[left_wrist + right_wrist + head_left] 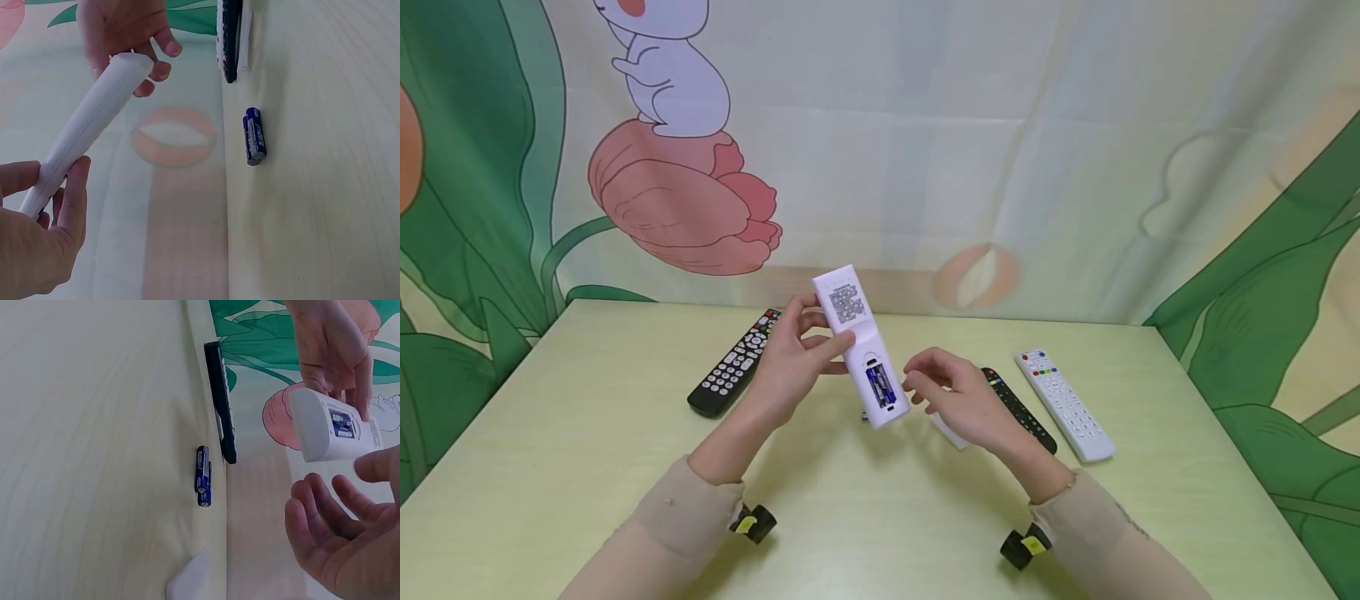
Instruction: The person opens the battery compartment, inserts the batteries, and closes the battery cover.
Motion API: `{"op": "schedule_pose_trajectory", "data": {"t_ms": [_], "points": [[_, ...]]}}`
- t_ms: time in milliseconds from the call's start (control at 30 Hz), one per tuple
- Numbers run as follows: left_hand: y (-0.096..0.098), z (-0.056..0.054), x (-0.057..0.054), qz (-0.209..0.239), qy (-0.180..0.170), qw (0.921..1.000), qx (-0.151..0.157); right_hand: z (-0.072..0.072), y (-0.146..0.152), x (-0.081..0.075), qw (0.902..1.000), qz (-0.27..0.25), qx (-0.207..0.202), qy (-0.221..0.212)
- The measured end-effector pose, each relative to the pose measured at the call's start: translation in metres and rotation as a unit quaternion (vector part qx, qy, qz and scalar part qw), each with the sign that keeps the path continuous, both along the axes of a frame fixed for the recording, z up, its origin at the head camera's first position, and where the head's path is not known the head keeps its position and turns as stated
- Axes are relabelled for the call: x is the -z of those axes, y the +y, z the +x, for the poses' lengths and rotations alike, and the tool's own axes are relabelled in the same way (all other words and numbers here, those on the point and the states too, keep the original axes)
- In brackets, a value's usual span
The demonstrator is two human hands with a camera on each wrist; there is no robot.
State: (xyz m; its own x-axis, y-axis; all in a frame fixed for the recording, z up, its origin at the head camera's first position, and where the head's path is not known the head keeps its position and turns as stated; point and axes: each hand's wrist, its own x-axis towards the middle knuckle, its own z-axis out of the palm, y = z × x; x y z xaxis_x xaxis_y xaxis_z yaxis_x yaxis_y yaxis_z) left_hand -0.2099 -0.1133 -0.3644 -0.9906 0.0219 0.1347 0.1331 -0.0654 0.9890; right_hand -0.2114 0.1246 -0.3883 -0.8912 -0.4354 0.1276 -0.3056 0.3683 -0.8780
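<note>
A white remote control (pixel 859 337) is held up above the table by my left hand (pixel 793 358), thumb across its back and fingers along the far side. Its back faces me, with a printed code near the top and an uncovered battery compartment (pixel 342 424) lower down. Blue batteries (pixel 881 385) lie inside that compartment. My right hand (pixel 958 396) hovers beside the remote's lower end, fingers loosely bent and holding nothing. Below, two more blue batteries (pixel 254 136) lie side by side on the table. A flat white piece like a battery cover (pixel 950 432) rests partly hidden under my right hand.
A large black remote (pixel 730 367) lies at the left, partly behind my left hand. Right of my right hand are a slim black remote (pixel 1021 410) and another white remote (pixel 1065 406). Behind the table (pixel 865 525) hangs a printed curtain (pixel 850 150).
</note>
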Motion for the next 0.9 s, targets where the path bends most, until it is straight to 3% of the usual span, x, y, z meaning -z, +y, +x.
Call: {"op": "schedule_pose_trajectory", "data": {"t_ms": [133,233,367,467,633,900], "points": [[0.0,0.0,0.0,0.001,0.001,1.0,0.001,-0.002,0.004,0.0,0.9979,0.057,0.017,0.025],[-0.001,0.0,0.0,-0.002,0.0,1.0,0.001,-0.003,0.006,0.001,0.991,0.124,0.024,0.045],[-0.001,0.0,0.0,-0.008,-0.003,1.0,0.001,-0.004,0.007,0.005,0.969,0.234,0.029,0.073],[-0.001,0.0,0.0,-0.01,-0.004,0.9999,0.002,-0.003,0.007,0.007,0.9442,0.313,0.038,0.095],[-0.001,-0.001,0.0,-0.012,-0.006,0.9999,0.005,-0.002,0.008,0.011,0.9089,0.397,0.042,0.122],[-0.001,-0.002,0.004,-0.005,-0.006,0.9999,0.012,-0.001,0.011,0.014,0.8917,0.433,0.042,0.125]]}}
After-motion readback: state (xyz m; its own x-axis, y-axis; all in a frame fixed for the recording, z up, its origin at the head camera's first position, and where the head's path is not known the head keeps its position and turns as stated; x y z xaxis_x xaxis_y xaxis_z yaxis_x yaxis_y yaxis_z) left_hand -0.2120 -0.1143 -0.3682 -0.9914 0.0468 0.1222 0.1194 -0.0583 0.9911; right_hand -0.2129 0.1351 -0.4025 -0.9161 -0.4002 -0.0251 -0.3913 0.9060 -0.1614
